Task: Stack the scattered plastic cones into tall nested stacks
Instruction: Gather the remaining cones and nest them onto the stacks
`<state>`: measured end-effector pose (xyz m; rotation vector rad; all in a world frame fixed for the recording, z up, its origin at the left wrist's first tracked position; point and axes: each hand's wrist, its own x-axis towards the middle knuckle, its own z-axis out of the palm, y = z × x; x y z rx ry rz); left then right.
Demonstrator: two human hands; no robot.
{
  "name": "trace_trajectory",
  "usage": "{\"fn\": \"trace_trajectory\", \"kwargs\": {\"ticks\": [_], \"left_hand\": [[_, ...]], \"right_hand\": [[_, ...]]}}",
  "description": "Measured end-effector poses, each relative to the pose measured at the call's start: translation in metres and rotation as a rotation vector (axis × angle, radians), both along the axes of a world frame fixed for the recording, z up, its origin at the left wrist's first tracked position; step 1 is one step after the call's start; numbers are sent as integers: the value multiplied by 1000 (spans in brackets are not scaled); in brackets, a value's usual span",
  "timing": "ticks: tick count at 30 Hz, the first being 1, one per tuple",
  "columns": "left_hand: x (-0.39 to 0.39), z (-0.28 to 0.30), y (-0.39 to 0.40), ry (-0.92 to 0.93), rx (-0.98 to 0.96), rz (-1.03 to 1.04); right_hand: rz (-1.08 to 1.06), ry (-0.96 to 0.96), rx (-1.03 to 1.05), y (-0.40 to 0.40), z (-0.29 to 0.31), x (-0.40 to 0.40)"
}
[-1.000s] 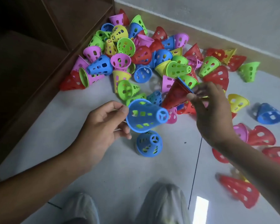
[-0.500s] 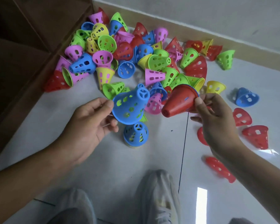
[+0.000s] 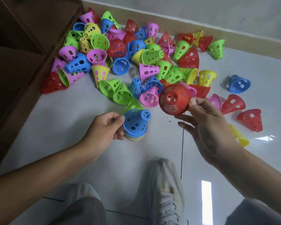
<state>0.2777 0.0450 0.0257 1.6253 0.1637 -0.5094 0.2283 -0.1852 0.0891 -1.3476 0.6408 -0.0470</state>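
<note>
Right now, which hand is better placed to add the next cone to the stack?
Right. The right hand already holds a red cone beside the blue stack, which the left hand steadies.

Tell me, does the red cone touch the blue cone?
Apart. The head view shows bare floor between the red cone in the right hand and the blue cone.

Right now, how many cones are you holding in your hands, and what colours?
blue cone: 1, gripped by the left hand
red cone: 1, gripped by the right hand
Total: 2 outer cones; any nested inside them cannot be counted.
</note>
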Motion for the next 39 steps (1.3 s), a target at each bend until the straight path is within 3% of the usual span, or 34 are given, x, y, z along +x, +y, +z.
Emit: {"fn": "trace_trajectory", "kwargs": {"ticks": [9, 14, 24, 31, 39], "left_hand": [[2, -15, 11, -38, 150, -69], [-3, -16, 22, -97, 226, -91], [-4, -1, 16, 84, 68, -183], [-6, -2, 8, 97, -10, -177], [14, -11, 14, -1, 165, -308]], "right_hand": [[101, 81, 179, 35, -3, -6], [163, 128, 79, 48, -12, -5], [176, 199, -97, 57, -37, -3], [185, 221, -132, 54, -47, -9], [204, 254, -218, 34, -55, -14]]}}
